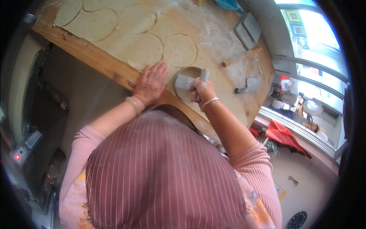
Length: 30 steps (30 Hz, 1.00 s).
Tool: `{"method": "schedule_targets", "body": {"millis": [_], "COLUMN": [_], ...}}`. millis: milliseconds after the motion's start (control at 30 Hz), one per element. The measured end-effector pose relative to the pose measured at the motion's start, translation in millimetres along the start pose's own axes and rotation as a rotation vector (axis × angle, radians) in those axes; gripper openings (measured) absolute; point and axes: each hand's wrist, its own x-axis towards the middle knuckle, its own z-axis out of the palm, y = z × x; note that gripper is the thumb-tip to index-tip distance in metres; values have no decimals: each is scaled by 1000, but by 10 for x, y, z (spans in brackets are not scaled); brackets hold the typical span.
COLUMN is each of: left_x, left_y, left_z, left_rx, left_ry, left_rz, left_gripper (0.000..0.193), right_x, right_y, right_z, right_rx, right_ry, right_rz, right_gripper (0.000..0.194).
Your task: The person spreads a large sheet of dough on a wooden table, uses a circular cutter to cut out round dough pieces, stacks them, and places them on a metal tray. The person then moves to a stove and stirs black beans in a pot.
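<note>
A rolled-out sheet of dough (227, 98) lies along the near side of a floured wooden table (94, 54). Several round outlines are cut in it, among them a dough circle (180, 51) just beyond my hands. My right hand (204, 90) grips the handle of a round metal dough cutter (183, 82), whose ring rests on the sheet. Part of the ring is hidden by my fingers. To its left, my left hand (152, 83) lies flat, palm down, at the dough's near edge, by a second dough circle (145, 50). It holds nothing.
Right of the dough lie a rolling pin (241, 57) and a metal scraper (253, 84) with a dark handle. A grey rectangular container (248, 31) and a blue vessel (228, 5) sit farther back. Windows (314, 68) border the right; a person (307, 124) appears beyond them.
</note>
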Motion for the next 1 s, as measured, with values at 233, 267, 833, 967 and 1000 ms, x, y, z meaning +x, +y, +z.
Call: {"method": "schedule_targets", "body": {"millis": [233,267,833,967,1000], "left_x": [53,69,136,161,168], "left_y": [90,101,168,199,209], "left_z": [-31,-25,16,-25,-25], "left_rx": [-262,-245,-315,-268,-236], "left_ry": [-62,-92,-126,-141,-129], "left_rz": [127,118,83,102,112], "left_gripper": [81,85,100,96,94], "right_x": [124,161,339,146,81], "right_y": [171,203,-519,-45,133], "right_z": [8,9,-325,-734,-791], "right_rx": [-54,-41,-1686,-924,-733], "right_ry": [14,31,-811,-431,-247], "right_rz": [-58,-60,-687,-823,-859], "right_gripper": [11,12,37,32,22]}}
